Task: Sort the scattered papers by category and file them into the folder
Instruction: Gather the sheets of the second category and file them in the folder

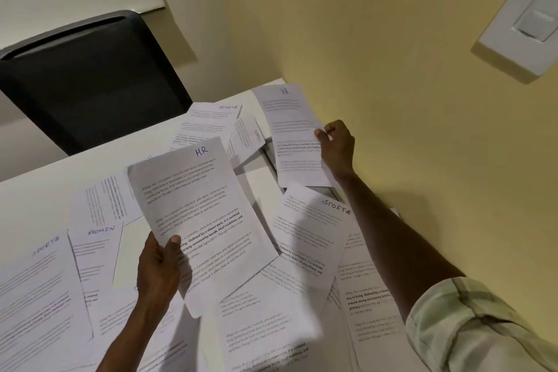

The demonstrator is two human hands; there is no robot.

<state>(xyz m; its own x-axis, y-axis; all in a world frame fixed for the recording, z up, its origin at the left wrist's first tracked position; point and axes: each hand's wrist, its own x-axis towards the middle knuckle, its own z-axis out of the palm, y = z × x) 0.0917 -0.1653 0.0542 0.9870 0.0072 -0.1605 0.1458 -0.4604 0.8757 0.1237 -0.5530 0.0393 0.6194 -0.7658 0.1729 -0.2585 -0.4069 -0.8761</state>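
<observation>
My left hand (pixel 158 269) grips the lower left edge of a printed sheet marked HR (pixel 205 214), held tilted above the desk. My right hand (pixel 336 145) pinches the right edge of a second sheet marked HR (pixel 291 133), lifted near the wall at the desk's far right. Beneath them lie several loose sheets: one marked SPORTS (pixel 311 235) under my right forearm, one marked ADMIN (pixel 96 251) and another SPORTS sheet (pixel 39 290) at the left, and one more SPORTS sheet (pixel 208 121) at the back. No folder can be picked out for certain.
The white desk (pixel 39 193) runs along a yellow wall (pixel 392 69) on the right. A black chair back (pixel 90 81) stands behind the desk's far edge. A white switch plate (pixel 525 18) is on the wall at the upper right.
</observation>
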